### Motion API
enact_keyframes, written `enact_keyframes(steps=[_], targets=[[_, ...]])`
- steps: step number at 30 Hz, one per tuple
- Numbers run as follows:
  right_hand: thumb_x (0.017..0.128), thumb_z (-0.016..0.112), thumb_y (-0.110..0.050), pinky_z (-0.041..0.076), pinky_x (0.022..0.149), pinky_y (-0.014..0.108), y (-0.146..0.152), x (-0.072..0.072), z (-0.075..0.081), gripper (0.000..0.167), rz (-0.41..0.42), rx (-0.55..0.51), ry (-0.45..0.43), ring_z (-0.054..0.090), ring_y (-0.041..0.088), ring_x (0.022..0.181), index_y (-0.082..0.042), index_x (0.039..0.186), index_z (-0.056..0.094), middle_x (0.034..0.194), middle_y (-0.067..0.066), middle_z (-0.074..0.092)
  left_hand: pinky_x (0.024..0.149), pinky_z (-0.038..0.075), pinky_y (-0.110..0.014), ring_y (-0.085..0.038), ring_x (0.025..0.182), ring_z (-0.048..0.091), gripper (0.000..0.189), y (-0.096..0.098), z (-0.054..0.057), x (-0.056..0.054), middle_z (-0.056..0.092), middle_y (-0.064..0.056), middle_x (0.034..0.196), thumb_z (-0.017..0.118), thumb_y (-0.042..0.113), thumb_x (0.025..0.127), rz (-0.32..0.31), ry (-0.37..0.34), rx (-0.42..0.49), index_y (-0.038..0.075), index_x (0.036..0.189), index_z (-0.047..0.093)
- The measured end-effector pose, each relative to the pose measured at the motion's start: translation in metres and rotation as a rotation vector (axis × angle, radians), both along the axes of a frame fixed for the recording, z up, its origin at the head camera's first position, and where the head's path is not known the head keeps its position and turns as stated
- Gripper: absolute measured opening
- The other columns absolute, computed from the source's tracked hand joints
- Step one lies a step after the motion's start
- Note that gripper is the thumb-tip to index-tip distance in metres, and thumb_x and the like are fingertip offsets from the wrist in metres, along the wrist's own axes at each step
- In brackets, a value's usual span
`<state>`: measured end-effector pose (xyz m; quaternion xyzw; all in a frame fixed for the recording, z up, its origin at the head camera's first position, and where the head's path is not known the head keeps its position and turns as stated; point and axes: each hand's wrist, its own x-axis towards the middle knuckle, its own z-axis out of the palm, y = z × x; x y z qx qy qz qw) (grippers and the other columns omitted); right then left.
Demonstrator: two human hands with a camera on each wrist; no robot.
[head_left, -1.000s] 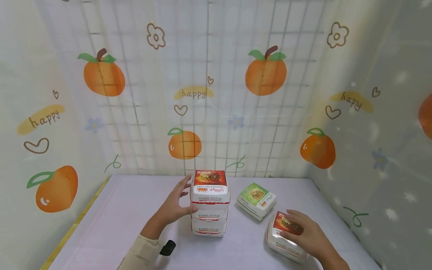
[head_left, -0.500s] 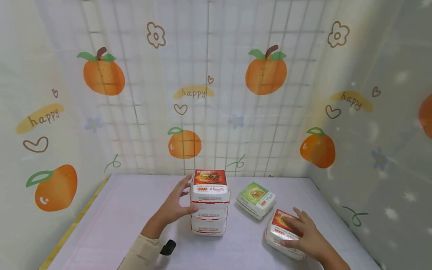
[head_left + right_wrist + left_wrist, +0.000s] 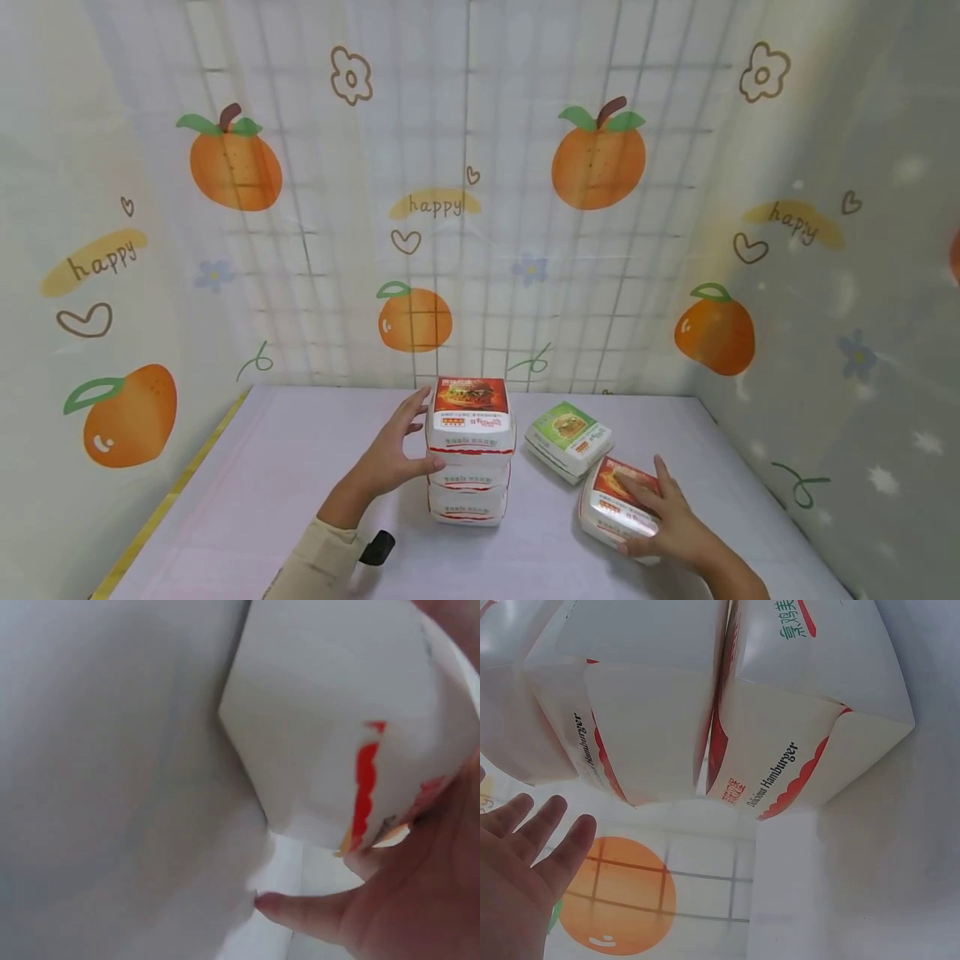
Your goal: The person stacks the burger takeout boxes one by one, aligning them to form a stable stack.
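In the head view a stack of three white burger boxes stands mid-table, its top lid printed with a burger on red. My left hand is at its left side, thumb tip at the front edge and fingers reaching along the side. The left wrist view shows those fingers straight, with the stack's box sides above them. On the right, my right hand holds another red-topped burger box, thumb at the front and fingers across the lid. In the right wrist view one finger sticks out past this box.
A green-topped burger box sits between the stack and the right-hand box, turned at an angle. A fruit-printed curtain hangs behind the white table. Yellow tape runs along the table's left edge.
The right-hand box has shifted left and slightly back, closer to the green-topped box. My right fingers have spread across its lid. My left hand and the stack stay as they were.
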<state>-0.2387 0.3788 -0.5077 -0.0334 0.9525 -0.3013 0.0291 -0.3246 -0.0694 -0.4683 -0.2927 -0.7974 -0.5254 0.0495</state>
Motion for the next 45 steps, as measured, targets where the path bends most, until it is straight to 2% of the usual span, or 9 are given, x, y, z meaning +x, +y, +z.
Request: enact_keyframes(steps=[7, 12, 15, 18, 25, 32, 34, 39, 45], targets=[[0.053, 0.093, -0.040, 0.018, 0.093, 0.080, 0.000, -0.001, -0.003, 0.126, 0.000, -0.001, 0.021, 0.000, 0.066, 0.132, -0.013, 0.155, 0.025, 0.153, 0.030, -0.019, 0.100, 0.041, -0.053, -0.025, 0.134, 0.035, 0.102, 0.003, 0.000, -0.001, 0.026, 0.006, 0.155, 0.080, 0.050, 0.074, -0.009, 0.026, -0.002, 0.030, 0.155, 0.021], [0.048, 0.094, -0.042, 0.022, 0.091, 0.080, 0.002, -0.003, -0.006, 0.144, -0.005, 0.010, 0.054, 0.003, 0.067, 0.131, -0.018, 0.158, 0.005, 0.153, 0.032, -0.016, 0.100, 0.041, -0.052, -0.022, 0.135, 0.035, 0.101, 0.004, 0.000, -0.001, 0.025, 0.010, 0.155, 0.080, 0.051, 0.074, -0.010, 0.013, -0.011, 0.037, 0.154, 0.020], [0.047, 0.094, -0.042, 0.020, 0.092, 0.080, 0.002, -0.005, -0.009, 0.149, -0.004, -0.004, 0.085, 0.002, 0.065, 0.132, -0.015, 0.157, -0.001, 0.153, 0.033, -0.012, 0.102, 0.039, -0.049, -0.021, 0.135, 0.034, 0.101, 0.005, 0.000, -0.002, 0.024, 0.012, 0.155, 0.080, 0.051, 0.074, -0.016, 0.026, -0.016, 0.039, 0.154, 0.019], [0.049, 0.094, -0.042, 0.017, 0.094, 0.079, 0.003, -0.005, -0.011, 0.149, -0.011, -0.024, 0.094, -0.001, 0.063, 0.133, -0.009, 0.156, -0.004, 0.152, 0.034, -0.011, 0.103, 0.038, -0.048, -0.020, 0.136, 0.033, 0.101, 0.006, 0.002, -0.003, 0.024, 0.012, 0.155, 0.080, 0.051, 0.075, -0.026, 0.046, -0.014, 0.037, 0.154, 0.019], [0.056, 0.091, -0.041, 0.018, 0.092, 0.081, 0.008, -0.004, -0.012, 0.139, -0.061, -0.039, -0.012, -0.001, 0.068, 0.130, -0.012, 0.156, -0.001, 0.148, 0.037, -0.022, 0.104, 0.038, -0.047, -0.018, 0.136, 0.033, 0.101, 0.007, 0.004, -0.003, 0.024, 0.014, 0.154, 0.080, 0.049, 0.075, -0.040, 0.054, -0.015, 0.038, 0.154, 0.019], [0.057, 0.090, -0.041, 0.025, 0.091, 0.079, 0.014, -0.001, -0.014, 0.134, -0.050, -0.018, -0.029, 0.010, 0.068, 0.128, -0.013, 0.157, 0.005, 0.146, 0.040, -0.007, 0.103, 0.038, -0.049, -0.020, 0.136, 0.032, 0.100, 0.006, 0.004, -0.002, 0.024, 0.012, 0.155, 0.080, 0.050, 0.075, -0.040, 0.050, -0.019, 0.037, 0.154, 0.019], [0.057, 0.091, -0.040, 0.026, 0.093, 0.078, 0.014, -0.001, -0.016, 0.137, -0.040, -0.021, -0.013, 0.014, 0.064, 0.128, -0.012, 0.156, 0.002, 0.145, 0.039, 0.000, 0.103, 0.038, -0.048, -0.019, 0.136, 0.032, 0.101, 0.006, 0.004, -0.002, 0.024, 0.013, 0.155, 0.080, 0.050, 0.075, -0.040, 0.043, -0.023, 0.038, 0.154, 0.019], [0.056, 0.091, -0.043, 0.022, 0.098, 0.074, 0.013, -0.003, -0.017, 0.150, -0.054, -0.022, -0.008, 0.017, 0.056, 0.130, -0.010, 0.152, -0.019, 0.143, 0.037, 0.009, 0.103, 0.039, -0.048, -0.019, 0.136, 0.033, 0.101, 0.005, 0.005, -0.002, 0.025, 0.012, 0.155, 0.080, 0.051, 0.075, -0.033, 0.035, -0.027, 0.038, 0.154, 0.019], [0.056, 0.092, -0.042, 0.016, 0.102, 0.072, 0.010, -0.006, -0.016, 0.154, -0.101, -0.060, -0.035, 0.012, 0.060, 0.133, -0.005, 0.148, -0.026, 0.148, 0.040, 0.008, 0.102, 0.039, -0.049, -0.019, 0.135, 0.033, 0.102, 0.004, 0.004, -0.002, 0.025, 0.013, 0.154, 0.080, 0.051, 0.074, -0.016, 0.030, -0.026, 0.038, 0.154, 0.019]])
